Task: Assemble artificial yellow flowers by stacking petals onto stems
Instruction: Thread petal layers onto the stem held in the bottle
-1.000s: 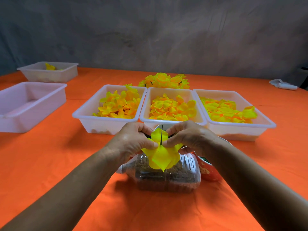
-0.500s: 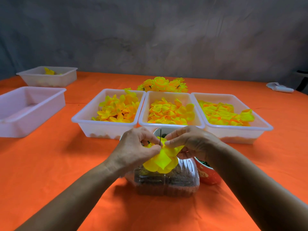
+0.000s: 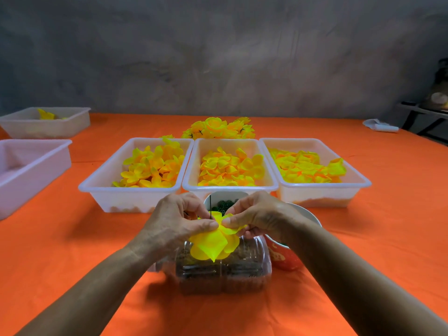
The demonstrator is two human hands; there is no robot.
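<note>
Both hands meet over the table's near centre. My left hand (image 3: 177, 219) and my right hand (image 3: 257, 215) pinch a stack of yellow petals (image 3: 213, 243) from either side, thumbs almost touching. A thin dark stem (image 3: 210, 206) pokes up through the petals between the fingertips. The lower petals hang down in front of a clear plastic container (image 3: 223, 270). Three white trays of loose yellow petals stand just beyond: left tray (image 3: 101, 187), middle tray (image 3: 230, 187), right tray (image 3: 358, 183). Finished yellow flowers (image 3: 218, 128) lie behind them.
A small white cup of green parts (image 3: 225, 202) and a red cup (image 3: 281, 258) sit under and beside my right hand. An empty white tray (image 3: 36, 166) and another tray with a few petals (image 3: 46, 122) stand far left. A white cloth (image 3: 379, 125) lies far right.
The petals have slid lower on the stem, so more stem shows above them. My thumbs have closed in over the top petal. The camera view tilted slightly.
</note>
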